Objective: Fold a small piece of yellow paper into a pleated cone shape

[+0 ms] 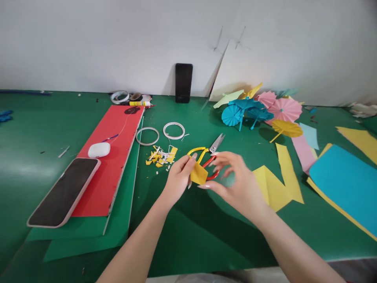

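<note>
Between thumb and fingers, my left hand pinches a small folded piece of yellow paper. My right hand is at the paper's right side, thumb and fingers spread apart, with the thumb tip close to the lower edge; I cannot tell if it touches. Behind the paper, a pair of scissors with one yellow and one red handle lies on the table, blades partly apart and pointing away. The paper hides part of the handles. Left of my hands is a small heap of yellow and white paper scraps.
Two rolls of narrow white tape lie behind the scraps. Paper umbrellas stand in a group at the back right. Yellow paper and a blue sheet lie at right. A phone rests partly on a red board; another phone leans against the wall.
</note>
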Demonstrator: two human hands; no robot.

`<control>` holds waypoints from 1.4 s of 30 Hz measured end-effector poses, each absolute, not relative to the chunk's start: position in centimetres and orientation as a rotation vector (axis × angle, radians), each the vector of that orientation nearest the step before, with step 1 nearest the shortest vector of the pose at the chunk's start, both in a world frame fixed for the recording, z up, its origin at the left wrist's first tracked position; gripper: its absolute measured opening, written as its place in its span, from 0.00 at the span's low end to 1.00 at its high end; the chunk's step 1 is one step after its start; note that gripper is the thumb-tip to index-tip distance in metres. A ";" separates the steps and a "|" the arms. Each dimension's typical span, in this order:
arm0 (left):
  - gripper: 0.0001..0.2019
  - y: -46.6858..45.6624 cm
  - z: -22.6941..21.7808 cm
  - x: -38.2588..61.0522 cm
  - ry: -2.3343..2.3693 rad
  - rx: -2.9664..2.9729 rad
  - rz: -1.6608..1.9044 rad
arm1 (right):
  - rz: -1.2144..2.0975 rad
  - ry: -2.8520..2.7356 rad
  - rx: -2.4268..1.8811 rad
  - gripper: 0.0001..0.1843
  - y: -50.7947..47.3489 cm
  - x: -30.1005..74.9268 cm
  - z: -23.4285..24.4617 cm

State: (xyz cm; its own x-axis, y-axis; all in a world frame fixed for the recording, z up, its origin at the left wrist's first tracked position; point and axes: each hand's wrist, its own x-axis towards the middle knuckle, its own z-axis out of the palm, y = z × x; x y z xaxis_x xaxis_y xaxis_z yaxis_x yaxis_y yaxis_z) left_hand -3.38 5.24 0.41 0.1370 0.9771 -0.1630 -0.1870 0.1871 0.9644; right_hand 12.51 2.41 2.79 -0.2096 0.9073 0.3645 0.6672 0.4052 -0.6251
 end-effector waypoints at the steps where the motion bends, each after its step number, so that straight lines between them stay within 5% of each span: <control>1: 0.20 5.2 0.5 -3.4 1.039 1.010 1.068 | 0.414 -1.977 -1.344 0.36 2.6 12.2 2.2; 7: 0.20 5.2 0.5 -3.5 0.941 1.050 1.000 | 0.466 -2.008 -1.208 0.17 3.1 11.4 -0.3; 13: 0.20 5.3 0.6 -3.7 0.898 1.082 0.878 | 0.349 -2.046 -1.103 0.12 3.1 12.2 -0.8; 25: 0.09 5.2 0.3 -3.5 0.944 1.076 0.936 | 1.235 -1.339 -1.018 0.13 2.5 11.0 0.2; 42: 0.10 5.1 1.1 -3.9 0.803 0.784 0.882 | 1.469 -1.466 -0.655 0.13 1.9 11.4 0.4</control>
State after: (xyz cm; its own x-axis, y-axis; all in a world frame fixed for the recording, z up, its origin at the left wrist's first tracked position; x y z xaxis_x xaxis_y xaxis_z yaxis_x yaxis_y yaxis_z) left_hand -3.87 5.07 1.05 0.4016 0.8764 -0.2658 -0.3465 0.4140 0.8418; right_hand 11.43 1.90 0.43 -0.4265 0.8734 0.2351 -0.2368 0.1430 -0.9610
